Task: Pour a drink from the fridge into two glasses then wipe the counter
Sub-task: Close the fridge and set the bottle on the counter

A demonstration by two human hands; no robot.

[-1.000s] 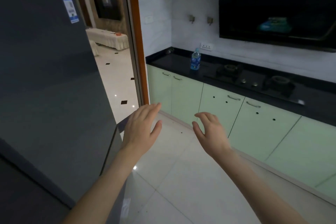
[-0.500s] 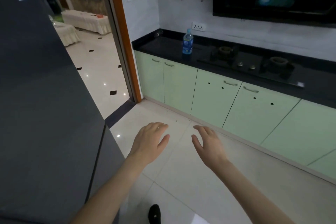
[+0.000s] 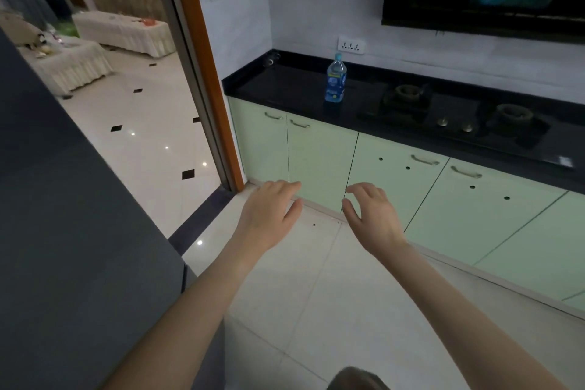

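The left hand [image 3: 269,215] and right hand [image 3: 373,218] are held out empty, fingers loosely spread. The upright blue bottle [image 3: 335,81] is seen on the black counter [image 3: 285,85], well ahead and slightly nearer the right hand. The closed fridge [image 3: 79,215] is judged nearest the left hand.
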